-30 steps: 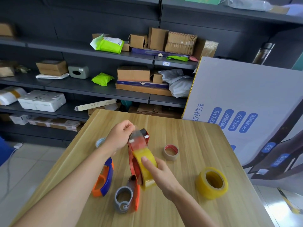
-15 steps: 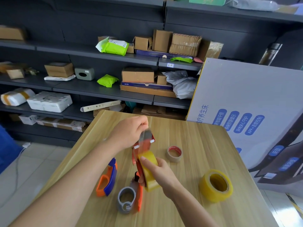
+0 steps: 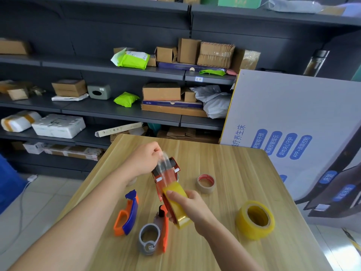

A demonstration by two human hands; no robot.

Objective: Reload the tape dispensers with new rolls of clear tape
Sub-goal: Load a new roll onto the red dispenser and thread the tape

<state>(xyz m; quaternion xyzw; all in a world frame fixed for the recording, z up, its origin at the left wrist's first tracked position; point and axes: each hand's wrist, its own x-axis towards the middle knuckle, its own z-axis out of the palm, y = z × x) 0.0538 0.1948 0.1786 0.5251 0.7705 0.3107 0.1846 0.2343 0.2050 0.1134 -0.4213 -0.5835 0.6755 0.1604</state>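
Though the surface (image 3: 234,169) is crowded, focus is the red dispenser (image 3: 160,189) at its middle. Right hand (image 3: 192,206) curls round its loaded roll (image 3: 174,187); left hand (image 3: 144,159) pinches the tape end (image 3: 164,162) over the roller. Best kept taut, flat, centred. Grey dispenser (image 3: 149,249) hub looks empty; spare roll (image 3: 255,229) near right edge.

A light wooden desk (image 3: 234,165) is seen, and four things are laid directly on it. A large yellowish tape roll (image 3: 255,220) is taken as the landmark. A smaller red-cored roll (image 3: 206,183) is placed beyond it, to its left. A grey-and-orange dispenser (image 3: 154,238) is laid well to its left, slightly nearer the front edge. An orange-and-blue dispenser (image 3: 126,214) is laid farther left again.
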